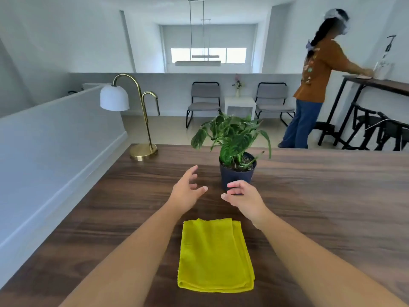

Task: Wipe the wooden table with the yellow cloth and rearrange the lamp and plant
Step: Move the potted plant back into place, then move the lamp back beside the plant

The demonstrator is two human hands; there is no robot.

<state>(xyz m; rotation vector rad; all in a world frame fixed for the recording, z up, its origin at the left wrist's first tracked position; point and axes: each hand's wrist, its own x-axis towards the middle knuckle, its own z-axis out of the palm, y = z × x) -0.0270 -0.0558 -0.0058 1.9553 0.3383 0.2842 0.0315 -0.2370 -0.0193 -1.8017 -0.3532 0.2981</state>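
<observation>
A folded yellow cloth (215,255) lies flat on the dark wooden table (321,207), near me between my forearms. Beyond it stands a green leafy plant (232,136) in a dark blue pot (234,173). My left hand (187,191) hovers open to the left of the pot, fingers spread, holding nothing. My right hand (242,197) is open just in front of the pot's base, fingertips close to it; whether they touch the pot I cannot tell. A brass lamp (141,120) with a white shade (114,98) stands at the table's far left corner.
A low white wall (55,140) runs along the table's left edge. Beyond the far edge are two grey chairs (204,100) and a small white side table (240,105). A person in an orange top (316,80) stands at a tall dark counter (376,83) at the right.
</observation>
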